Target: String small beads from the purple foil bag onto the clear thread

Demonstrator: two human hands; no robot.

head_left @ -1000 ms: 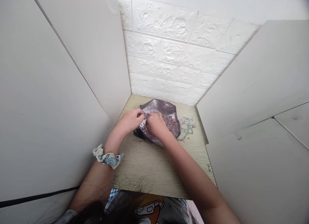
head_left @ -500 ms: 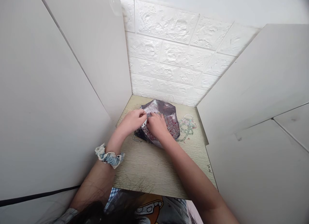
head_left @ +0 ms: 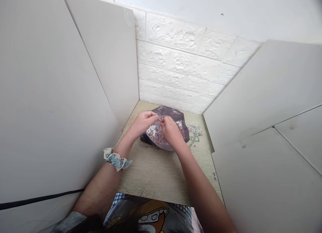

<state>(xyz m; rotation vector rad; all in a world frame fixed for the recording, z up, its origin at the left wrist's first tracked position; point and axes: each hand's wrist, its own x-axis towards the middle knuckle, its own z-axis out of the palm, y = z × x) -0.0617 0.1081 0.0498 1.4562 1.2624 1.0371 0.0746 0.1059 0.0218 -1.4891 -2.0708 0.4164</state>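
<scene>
Beads [head_left: 156,136] heaped on purple foil sheet [head_left: 173,111], far end of table [head_left: 156,172]. Left hand [head_left: 143,121] and right hand [head_left: 171,130] pinched shut above heap; what they pinch is too small to tell. Likely risk: a wrist nudges the sheet and beads scatter.

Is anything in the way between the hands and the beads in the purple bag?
Nothing visible. The left hand and right hand are right at the beads in the bag; bead strings lie aside.
</scene>
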